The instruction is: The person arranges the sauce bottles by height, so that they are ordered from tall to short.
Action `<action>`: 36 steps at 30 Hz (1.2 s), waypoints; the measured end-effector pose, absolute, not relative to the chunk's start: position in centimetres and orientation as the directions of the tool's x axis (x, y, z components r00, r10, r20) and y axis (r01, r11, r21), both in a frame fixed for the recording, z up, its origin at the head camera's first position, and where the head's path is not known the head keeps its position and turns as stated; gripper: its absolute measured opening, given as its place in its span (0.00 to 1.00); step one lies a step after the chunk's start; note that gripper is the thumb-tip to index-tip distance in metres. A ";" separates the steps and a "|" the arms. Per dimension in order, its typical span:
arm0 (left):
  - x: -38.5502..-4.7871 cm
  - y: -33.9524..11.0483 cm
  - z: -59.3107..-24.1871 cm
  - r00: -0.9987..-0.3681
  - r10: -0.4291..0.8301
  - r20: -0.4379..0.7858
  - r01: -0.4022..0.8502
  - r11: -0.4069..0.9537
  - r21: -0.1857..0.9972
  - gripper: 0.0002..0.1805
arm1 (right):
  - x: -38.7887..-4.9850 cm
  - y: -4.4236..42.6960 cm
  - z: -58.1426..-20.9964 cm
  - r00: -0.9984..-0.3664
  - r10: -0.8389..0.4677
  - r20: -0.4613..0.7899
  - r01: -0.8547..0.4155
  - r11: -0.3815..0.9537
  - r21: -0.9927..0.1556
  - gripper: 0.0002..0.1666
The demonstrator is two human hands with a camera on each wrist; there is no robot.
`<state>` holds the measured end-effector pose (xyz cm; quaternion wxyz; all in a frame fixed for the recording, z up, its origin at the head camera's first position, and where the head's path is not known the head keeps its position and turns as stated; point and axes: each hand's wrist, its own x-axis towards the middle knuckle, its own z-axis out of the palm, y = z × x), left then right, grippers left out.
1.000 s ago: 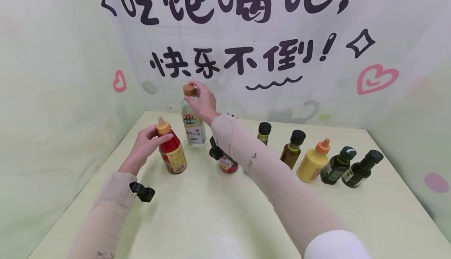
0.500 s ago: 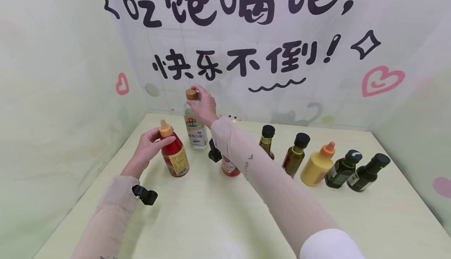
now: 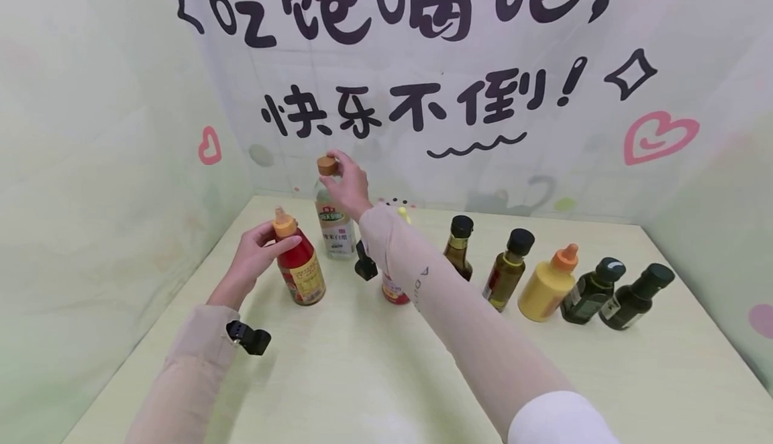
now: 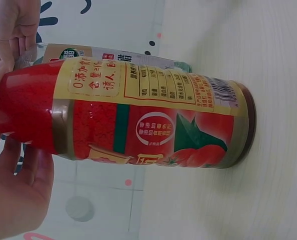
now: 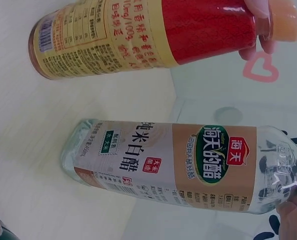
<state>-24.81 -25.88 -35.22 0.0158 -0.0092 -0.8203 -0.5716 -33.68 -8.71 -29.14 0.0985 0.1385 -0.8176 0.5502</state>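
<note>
My left hand (image 3: 250, 257) grips a red tomato ketchup bottle (image 3: 304, 276) around its neck, just below the orange nozzle cap. The bottle stands near the table's left side, and tomatoes show on its label (image 4: 201, 137) in the left wrist view. Behind it and to the right is a clear glass bottle of white rice vinegar (image 3: 336, 235) with a brown cap (image 3: 327, 165). My right hand (image 3: 350, 188) holds this bottle at the cap and neck. In the right wrist view the vinegar bottle (image 5: 163, 165) is beside the ketchup bottle (image 5: 138, 40).
A red-bottomed bottle with a yellow tip (image 3: 395, 291) is partly hidden by my right forearm. Farther right stand two dark-capped bottles (image 3: 459, 249), (image 3: 506, 273), a yellow squeeze bottle (image 3: 546, 291) and two dark green bottles (image 3: 588, 296), (image 3: 631, 303). A printed cloth backdrop (image 3: 423, 176) rises behind the table.
My right hand and the vinegar bottle have come slightly lower against the backdrop. The head view has shifted a little. My left hand keeps its grip on the ketchup bottle.
</note>
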 end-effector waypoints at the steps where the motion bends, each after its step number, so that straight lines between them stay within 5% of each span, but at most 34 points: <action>1: -24.8 -25.9 -35.2 -0.999 -0.003 0.038 0.035 0.344 0.938 0.35 | -33.8 -8.7 -29.2 -0.942 -0.118 0.315 -0.336 0.353 -0.873 0.29; 36: -24.8 -25.9 -35.4 -0.999 -0.002 0.054 0.050 0.339 0.940 0.34 | -33.3 -8.5 -27.8 -0.965 -0.131 0.227 -0.257 0.312 -0.915 0.31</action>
